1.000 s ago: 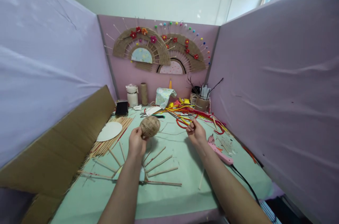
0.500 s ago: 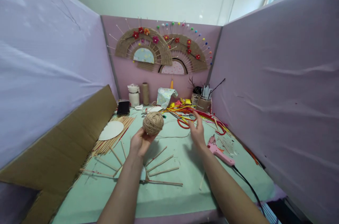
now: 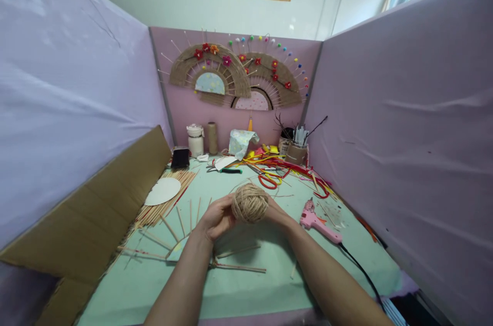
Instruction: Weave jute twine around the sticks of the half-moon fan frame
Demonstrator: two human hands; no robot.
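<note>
By the left hand (image 3: pixel 220 218), clamped on its left side with some fingers out of sight, a ball of twine (image 3: pixel 250 204) is being held up just below the middle of the frame, over the worktop (image 3: pixel 239 292). Its right side is being met by the right hand (image 3: pixel 275 210), which is mostly being hidden, so whether those fingers are together or apart cannot be told. A thin loose strand (image 3: pixel 283 195) is being seen just right of the ball.

At lower left, a half-disc (image 3: pixel 177 250) is being partly covered by the left forearm, and sticks (image 3: pixel 241 268) are being shown fanned around it. The stick layout is being judged largely done, as sticks are being seen on both sides. No twine is being seen stretched across their outer lengths, and the gaps between them are being left bare; what lies under the forearm cannot be told.

At right, a pink glue gun (image 3: pixel 321 227) is being rested on its side, apart from both hands. At middle left, a white oval (image 3: pixel 164 191) is being supported by a spread of loose sticks (image 3: pixel 185 185).
</note>
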